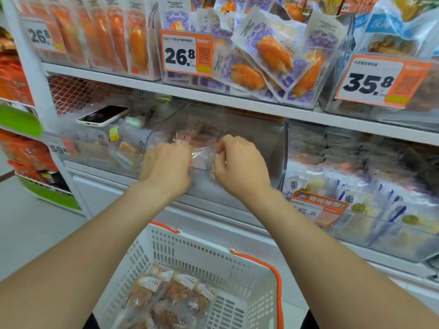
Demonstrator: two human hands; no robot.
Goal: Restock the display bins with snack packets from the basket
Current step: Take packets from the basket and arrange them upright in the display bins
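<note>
The left hand (166, 163) and right hand (240, 166) are gripping a clear packet (202, 157) by its two ends, fingers curled round it; the packet is hanging between them at the front lip of the middle bin (249, 131); more packets (173, 293) are lying in the white basket (247, 276), near, below the arms; a phone (102, 115) is resting on the left bin's stock; a price tag (185, 53) is hanging on the far shelf above.

Basket (237, 269) was white and slotted with orange handles (277, 279), its snack packets (175, 290) brown with white labels, upper packets (273, 51) were white, purple-printed, orange inside, price tag (185, 54) was orange and white with black numerals, phone (103, 115) white-cased, black-screened.
</note>
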